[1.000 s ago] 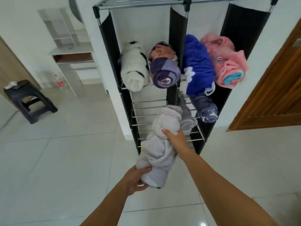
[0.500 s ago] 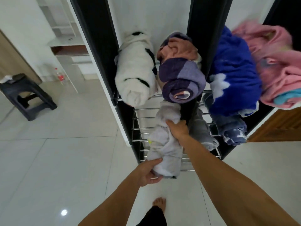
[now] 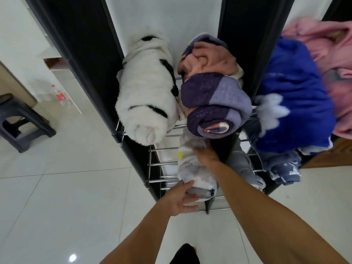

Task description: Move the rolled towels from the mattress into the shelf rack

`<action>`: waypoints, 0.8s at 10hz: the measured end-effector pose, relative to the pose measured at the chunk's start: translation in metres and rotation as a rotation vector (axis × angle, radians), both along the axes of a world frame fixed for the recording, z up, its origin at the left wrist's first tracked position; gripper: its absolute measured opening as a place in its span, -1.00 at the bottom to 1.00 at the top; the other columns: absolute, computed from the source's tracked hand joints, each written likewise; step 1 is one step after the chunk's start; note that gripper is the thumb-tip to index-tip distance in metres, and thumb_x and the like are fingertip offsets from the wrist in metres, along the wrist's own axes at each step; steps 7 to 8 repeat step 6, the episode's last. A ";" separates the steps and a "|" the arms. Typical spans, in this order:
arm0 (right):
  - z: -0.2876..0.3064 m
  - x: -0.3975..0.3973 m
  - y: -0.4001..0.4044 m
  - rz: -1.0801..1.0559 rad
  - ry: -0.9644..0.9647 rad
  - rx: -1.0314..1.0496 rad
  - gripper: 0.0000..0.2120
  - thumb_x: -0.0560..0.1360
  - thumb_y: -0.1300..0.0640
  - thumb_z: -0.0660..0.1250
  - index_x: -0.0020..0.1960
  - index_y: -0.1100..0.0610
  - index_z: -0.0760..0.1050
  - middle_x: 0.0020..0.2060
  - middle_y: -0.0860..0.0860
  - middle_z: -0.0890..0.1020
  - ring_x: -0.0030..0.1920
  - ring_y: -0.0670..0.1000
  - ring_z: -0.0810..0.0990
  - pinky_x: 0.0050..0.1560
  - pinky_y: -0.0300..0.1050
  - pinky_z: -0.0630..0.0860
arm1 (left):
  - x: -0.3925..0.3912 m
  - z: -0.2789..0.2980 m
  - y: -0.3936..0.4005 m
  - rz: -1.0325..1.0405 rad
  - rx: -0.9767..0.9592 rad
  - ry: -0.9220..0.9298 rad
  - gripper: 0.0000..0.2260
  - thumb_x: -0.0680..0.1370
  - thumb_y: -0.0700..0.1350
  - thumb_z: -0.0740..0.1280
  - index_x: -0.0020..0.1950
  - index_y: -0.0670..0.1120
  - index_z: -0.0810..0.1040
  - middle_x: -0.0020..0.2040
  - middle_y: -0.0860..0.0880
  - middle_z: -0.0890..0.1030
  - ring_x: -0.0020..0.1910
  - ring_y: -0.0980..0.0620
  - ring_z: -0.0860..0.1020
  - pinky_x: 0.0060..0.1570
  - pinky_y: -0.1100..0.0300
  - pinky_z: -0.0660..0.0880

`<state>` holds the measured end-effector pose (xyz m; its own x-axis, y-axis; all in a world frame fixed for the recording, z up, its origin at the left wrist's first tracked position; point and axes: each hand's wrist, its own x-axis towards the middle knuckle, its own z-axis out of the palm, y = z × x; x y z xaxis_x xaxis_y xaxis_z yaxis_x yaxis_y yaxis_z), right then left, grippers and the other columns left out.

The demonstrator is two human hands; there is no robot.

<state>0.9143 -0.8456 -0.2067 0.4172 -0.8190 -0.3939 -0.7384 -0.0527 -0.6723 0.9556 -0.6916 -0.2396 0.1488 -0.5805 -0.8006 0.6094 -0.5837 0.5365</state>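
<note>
A pale grey rolled towel [image 3: 192,168] lies on the lower wire shelf of the black shelf rack [image 3: 158,164], left compartment. My right hand [image 3: 206,154] grips its middle from above. My left hand [image 3: 180,198] cups its near end at the shelf's front edge. On the shelf above rest a white roll with black marks [image 3: 146,100] and a purple and peach roll [image 3: 213,96]. In the right compartment are a blue roll [image 3: 297,103], a pink roll [image 3: 331,73], and below them a grey roll [image 3: 242,164] and a dark blue patterned roll [image 3: 285,168].
A black plastic stool [image 3: 21,124] stands at the left on the white tiled floor [image 3: 66,187]. A clear bottle with a red label [image 3: 60,95] sits by the wall behind it. A wooden door [image 3: 333,153] is at the right. My dark trouser leg [image 3: 184,254] shows at the bottom.
I have come closer to the rack and pushed the pale grey roll deeper onto the lower shelf. Both hands have stayed on it.
</note>
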 end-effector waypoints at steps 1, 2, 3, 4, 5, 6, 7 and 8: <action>-0.003 -0.008 0.006 -0.038 0.015 0.013 -0.28 0.51 -0.05 0.30 0.53 0.19 0.10 0.47 0.17 0.34 0.43 0.17 0.39 0.36 -0.05 0.34 | -0.004 0.010 -0.008 -0.056 0.022 -0.040 -0.56 0.53 0.01 0.38 0.36 0.01 0.34 0.25 -0.21 0.54 0.01 -0.07 0.62 -0.27 -0.01 0.63; 0.002 -0.017 0.013 -0.007 0.037 -0.011 -0.34 0.52 0.00 0.29 0.52 0.17 0.15 0.44 0.17 0.40 0.40 0.16 0.43 0.33 -0.07 0.37 | -0.008 0.016 -0.006 -0.089 0.048 -0.080 -0.51 0.53 0.01 0.37 0.40 -0.02 0.30 0.16 -0.20 0.53 -0.02 -0.11 0.62 -0.28 -0.04 0.61; 0.006 -0.029 0.027 0.018 0.035 -0.048 -0.30 0.50 0.07 0.29 0.55 0.20 0.09 0.43 0.20 0.39 0.41 0.18 0.39 0.35 -0.07 0.35 | -0.013 0.022 -0.003 -0.107 0.047 -0.146 -0.43 0.54 0.02 0.36 0.48 -0.01 0.20 0.08 -0.15 0.52 -0.06 -0.11 0.61 -0.20 -0.06 0.60; 0.010 -0.045 0.050 0.080 0.066 -0.068 -0.40 0.54 0.12 0.24 0.51 0.25 0.15 0.47 0.20 0.32 0.46 0.17 0.29 0.43 -0.12 0.21 | -0.024 0.034 0.002 -0.147 0.045 -0.268 -0.44 0.55 0.03 0.33 0.47 0.03 0.15 0.15 -0.11 0.47 0.06 -0.12 0.55 0.05 -0.06 0.54; 0.024 -0.065 0.068 0.036 -0.015 -0.056 -0.50 0.54 0.16 0.26 0.44 0.28 0.28 0.41 0.21 0.41 0.41 0.16 0.38 0.36 -0.14 0.28 | -0.038 0.058 0.009 -0.169 0.033 -0.384 -0.49 0.54 0.06 0.31 0.43 0.05 0.19 0.22 -0.05 0.48 0.10 -0.09 0.52 -0.02 0.05 0.51; 0.037 -0.094 0.087 -0.082 -0.167 0.036 -0.51 0.49 0.16 0.34 0.38 0.23 0.34 0.23 0.18 0.56 0.27 0.17 0.52 0.24 -0.07 0.42 | -0.059 0.073 0.030 -0.129 -0.028 -0.447 -0.43 0.56 -0.04 0.29 0.51 0.10 0.11 0.16 -0.02 0.47 0.03 -0.07 0.52 -0.11 0.13 0.46; 0.037 -0.094 0.087 -0.082 -0.167 0.036 -0.51 0.49 0.16 0.34 0.38 0.23 0.34 0.23 0.18 0.56 0.27 0.17 0.52 0.24 -0.07 0.42 | -0.059 0.073 0.030 -0.129 -0.028 -0.447 -0.43 0.56 -0.04 0.29 0.51 0.10 0.11 0.16 -0.02 0.47 0.03 -0.07 0.52 -0.11 0.13 0.46; 0.037 -0.094 0.087 -0.082 -0.167 0.036 -0.51 0.49 0.16 0.34 0.38 0.23 0.34 0.23 0.18 0.56 0.27 0.17 0.52 0.24 -0.07 0.42 | -0.059 0.073 0.030 -0.129 -0.028 -0.447 -0.43 0.56 -0.04 0.29 0.51 0.10 0.11 0.16 -0.02 0.47 0.03 -0.07 0.52 -0.11 0.13 0.46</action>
